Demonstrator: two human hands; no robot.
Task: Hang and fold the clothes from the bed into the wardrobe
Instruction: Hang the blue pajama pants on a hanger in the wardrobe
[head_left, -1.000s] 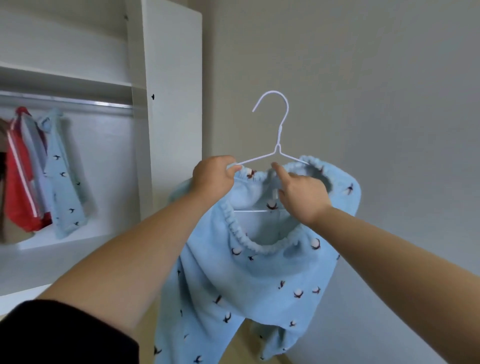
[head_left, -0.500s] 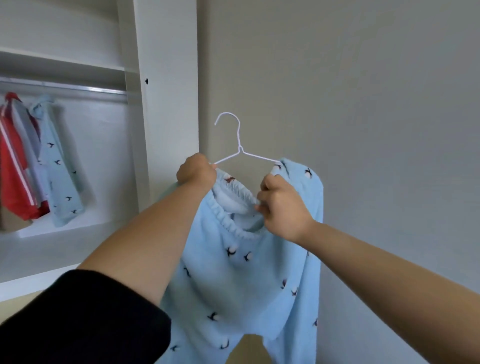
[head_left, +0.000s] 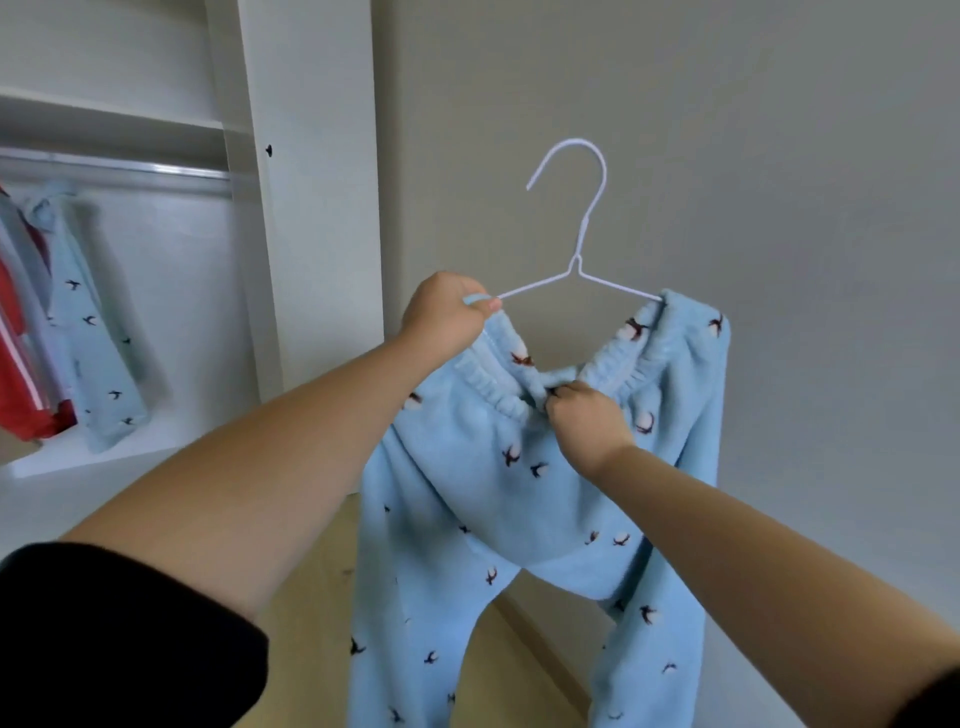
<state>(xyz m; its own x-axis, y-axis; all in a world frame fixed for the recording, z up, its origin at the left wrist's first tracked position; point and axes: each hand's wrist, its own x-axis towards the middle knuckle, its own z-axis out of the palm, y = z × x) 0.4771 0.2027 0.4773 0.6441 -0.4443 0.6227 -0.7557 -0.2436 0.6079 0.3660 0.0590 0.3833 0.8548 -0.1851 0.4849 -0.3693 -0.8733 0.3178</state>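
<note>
Up in front of the wall, we hold the blue trousers (head_left: 498, 499) on a white hanger (head_left: 582, 260), their legs hanging down. Our left hand (head_left: 447, 317) grips the waistband together with the hanger's left end; our right hand (head_left: 587, 421) pinches the middle of the waistband, which sags there. To the left the wardrobe (head_left: 306, 197) stands open, with a blue top (head_left: 88, 322) and a red garment (head_left: 21, 384) on its rail (head_left: 119, 169)
</note>
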